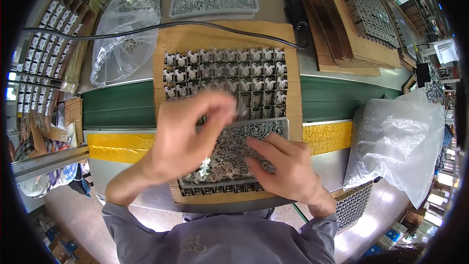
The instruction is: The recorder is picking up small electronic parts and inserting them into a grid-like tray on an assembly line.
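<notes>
My left hand [188, 129], blurred by motion, is over the near rows of small black-and-metal parts [224, 71]. Its thumb and forefinger are pinched at a small blurred piece [240, 107] whose kind I cannot make out. In the far rows, pale pieces sit in the dark frames. My right hand [286, 166] reaches into a clear plastic tray [287, 123], thumb and forefinger apart above a heap of small screws [234, 142]. Shiny flat metal pieces [220, 168] lie in the tray's near left part. The tray rests on the near rows, partly hiding them.
Under the parts lies a cardboard sheet [160, 112] across a green belt [117, 105]. Beyond it stand another screw tray [215, 0], a black cable [132, 34] and a black hand tool [295, 7]. Plastic bags [129, 24] lie left; a large bag [395, 142] is right.
</notes>
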`<state>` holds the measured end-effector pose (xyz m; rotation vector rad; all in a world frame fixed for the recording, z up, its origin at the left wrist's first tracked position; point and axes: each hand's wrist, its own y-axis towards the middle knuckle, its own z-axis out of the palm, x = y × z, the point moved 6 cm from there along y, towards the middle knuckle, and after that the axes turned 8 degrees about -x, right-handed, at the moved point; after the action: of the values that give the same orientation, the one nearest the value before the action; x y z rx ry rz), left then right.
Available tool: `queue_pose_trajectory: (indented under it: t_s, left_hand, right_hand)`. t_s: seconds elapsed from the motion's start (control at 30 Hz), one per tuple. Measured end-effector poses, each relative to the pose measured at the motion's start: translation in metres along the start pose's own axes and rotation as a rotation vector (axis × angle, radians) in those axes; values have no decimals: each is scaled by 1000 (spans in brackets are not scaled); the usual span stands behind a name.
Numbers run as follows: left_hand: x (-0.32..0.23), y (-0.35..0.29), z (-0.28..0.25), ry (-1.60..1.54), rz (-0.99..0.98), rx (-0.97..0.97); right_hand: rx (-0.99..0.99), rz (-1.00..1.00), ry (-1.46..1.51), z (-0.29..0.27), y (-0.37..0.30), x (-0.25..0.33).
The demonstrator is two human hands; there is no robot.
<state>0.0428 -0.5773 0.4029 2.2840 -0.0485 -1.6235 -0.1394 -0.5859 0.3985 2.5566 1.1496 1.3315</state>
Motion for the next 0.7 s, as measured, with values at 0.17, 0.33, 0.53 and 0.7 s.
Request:
queue_pose_trajectory:
  t_s: [0.17,0.33,0.53,0.7]
  left_hand:
    - [12,55,51,215,49,151]
    - [27,44,83,470,348,193]
    - [27,40,91,595,431,195]
    - [24,42,88,616,383,151]
  right_hand:
    - [55,-54,-138,24,-5,-12]
    - [-34,-65,14,23,-7,-14]
    - [-104,-89,136,18,-13,-19]
    - [-140,-89,189,9,-13,-16]
